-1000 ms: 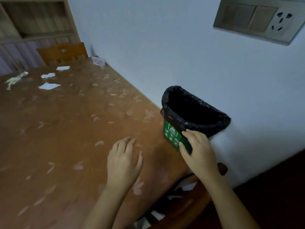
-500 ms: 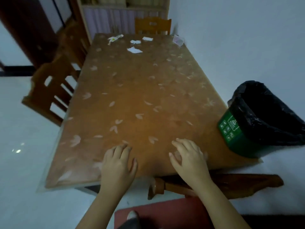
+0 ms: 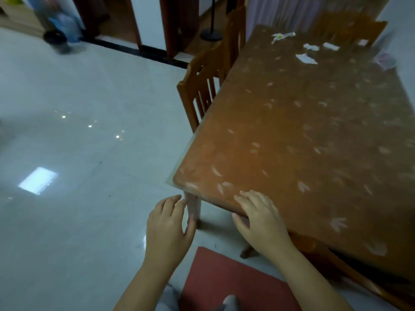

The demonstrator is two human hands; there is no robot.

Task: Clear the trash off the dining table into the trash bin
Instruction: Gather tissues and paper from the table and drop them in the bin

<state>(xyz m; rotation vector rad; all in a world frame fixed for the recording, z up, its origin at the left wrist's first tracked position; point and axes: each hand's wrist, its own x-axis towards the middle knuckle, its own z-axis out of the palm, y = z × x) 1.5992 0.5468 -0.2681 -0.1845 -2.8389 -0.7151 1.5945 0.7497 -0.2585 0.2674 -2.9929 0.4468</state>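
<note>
Paper scraps (image 3: pixel 305 58) are sitting at the tabletop's (image 3: pixel 314 131) far end; my right hand (image 3: pixel 260 221) is resting open-gripped on its near corner, left hand (image 3: pixel 168 227) hovering empty beside.

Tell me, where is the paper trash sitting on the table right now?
The paper scraps lie at the far end of the dining table, upper right in the head view, near the far wooden chair and well away from both hands.
</note>
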